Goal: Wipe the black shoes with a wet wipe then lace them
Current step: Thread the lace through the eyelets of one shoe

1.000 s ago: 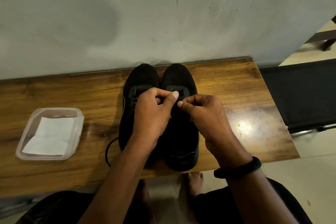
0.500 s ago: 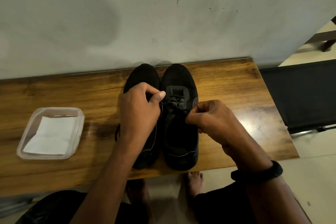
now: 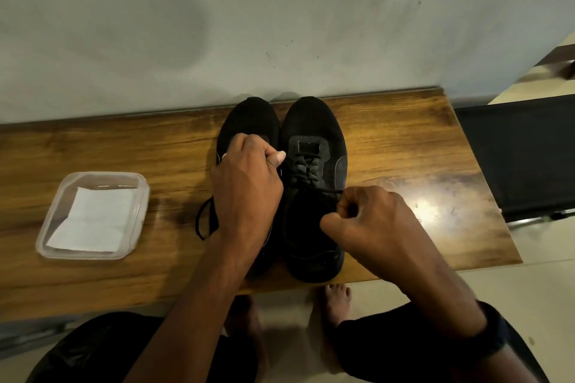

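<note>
A wooden bench (image 3: 404, 140) with a glossy, dark-grained top runs along a plain grey wall (image 3: 217, 25) marked with a few small specks. A black seat (image 3: 513, 158) stands just off its right end, over a pale floor (image 3: 544, 274). On the left part of the bench sits a clear plastic container (image 3: 46, 227), open on top, with one white folded wipe (image 3: 93, 221) lying flat inside. Well to its right, at the middle of the bench, the two black shoes stand side by side and touching, toes toward the wall. The right shoe (image 3: 314, 121) is matte black with a smoother panel around the eyelets, and its lace (image 3: 306, 171) crosses in rows up the tongue. The left shoe (image 3: 249, 118) is largely covered by the arm; a loose black loop (image 3: 200, 221) hangs at its outer side. The left hand (image 3: 245, 190) rests over the left shoe, fingers curled, thumb and forefinger pinching the lace at the edge of the right shoe's lacing. The right hand (image 3: 373, 224) is curled beside the right shoe's opening, gripping a taut strand of the same lace. A dark wristband (image 3: 494, 329) circles the right wrist, and bare feet (image 3: 336, 298) show under the bench edge.
</note>
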